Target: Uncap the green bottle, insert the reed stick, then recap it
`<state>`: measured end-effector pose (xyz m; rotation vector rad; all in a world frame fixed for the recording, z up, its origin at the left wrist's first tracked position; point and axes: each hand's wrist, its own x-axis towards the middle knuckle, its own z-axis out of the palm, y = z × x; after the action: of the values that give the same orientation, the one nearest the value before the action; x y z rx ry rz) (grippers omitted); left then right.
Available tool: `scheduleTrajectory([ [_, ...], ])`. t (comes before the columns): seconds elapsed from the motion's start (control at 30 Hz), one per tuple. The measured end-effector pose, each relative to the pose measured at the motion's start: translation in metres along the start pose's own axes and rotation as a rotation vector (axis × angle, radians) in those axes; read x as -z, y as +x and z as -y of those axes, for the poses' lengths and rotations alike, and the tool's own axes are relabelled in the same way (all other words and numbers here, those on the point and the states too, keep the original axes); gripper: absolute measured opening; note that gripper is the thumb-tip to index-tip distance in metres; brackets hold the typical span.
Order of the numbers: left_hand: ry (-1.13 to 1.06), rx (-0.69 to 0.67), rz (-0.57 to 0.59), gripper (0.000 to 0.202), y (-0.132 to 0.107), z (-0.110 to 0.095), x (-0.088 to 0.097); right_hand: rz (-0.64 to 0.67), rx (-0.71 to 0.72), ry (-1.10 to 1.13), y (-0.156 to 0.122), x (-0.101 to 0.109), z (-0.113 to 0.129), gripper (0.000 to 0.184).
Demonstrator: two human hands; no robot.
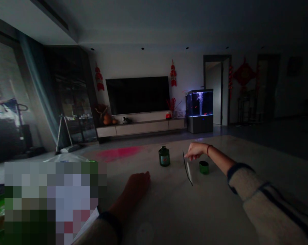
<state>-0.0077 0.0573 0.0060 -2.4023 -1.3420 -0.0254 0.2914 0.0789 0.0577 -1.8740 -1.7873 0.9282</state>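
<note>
My right hand [197,150] is pinched on the upper part of a thin, dark, slightly bent stick [187,172], which slants down over the pale table. A whitish strip [189,173] shows right beside the stick; whether it is a second piece or a reflection I cannot tell. To the left of that hand stands a dark green glass bottle [164,157] with a label and a narrow neck, upright. A short green cylindrical cap [204,167] rests below my right wrist. My left hand [137,183] lies on the table with its fingers curled in, nearest to the bottle but apart from it.
A pixelated patch [51,200] hides the table's left side, with clear plastic [64,158] behind it. A pink patch [120,153] marks the far tabletop [169,207]. Beyond are a TV [138,95], a low cabinet [143,127] and a lit fish tank [200,103]. The room is dim.
</note>
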Motion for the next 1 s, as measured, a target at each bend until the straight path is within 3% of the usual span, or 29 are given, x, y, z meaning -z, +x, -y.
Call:
scheduleTrajectory([
  [0.17,-0.006,0.023,0.002,0.035,0.000,0.000,0.001,-0.106,-0.001,-0.363,-0.006,0.005,-0.002,0.030],
  [0.23,-0.008,0.029,0.001,0.035,-0.001,0.000,0.001,-0.033,-0.149,-0.491,-0.009,0.002,-0.005,0.030],
  [0.33,-0.007,0.032,0.009,0.036,-0.001,0.000,0.002,0.083,-0.294,-0.452,-0.012,-0.004,-0.007,0.027],
  [0.43,-0.015,0.033,0.012,0.036,-0.001,0.000,0.002,0.038,-0.159,-0.388,-0.013,0.000,-0.004,0.024],
  [0.5,-0.020,0.040,0.009,0.035,-0.001,0.000,0.001,-0.019,0.027,-0.289,-0.013,0.006,-0.002,0.020],
  [0.63,-0.025,0.052,0.017,0.035,-0.001,0.000,0.000,-0.161,0.379,0.139,-0.006,0.009,0.003,0.021],
  [0.8,-0.038,0.049,0.018,0.034,-0.002,-0.001,0.001,-0.356,0.440,0.452,0.013,-0.011,0.029,0.038],
  [1.0,-0.045,0.045,0.019,0.033,-0.003,-0.001,0.002,-0.578,0.481,0.295,0.048,-0.042,0.068,0.056],
])
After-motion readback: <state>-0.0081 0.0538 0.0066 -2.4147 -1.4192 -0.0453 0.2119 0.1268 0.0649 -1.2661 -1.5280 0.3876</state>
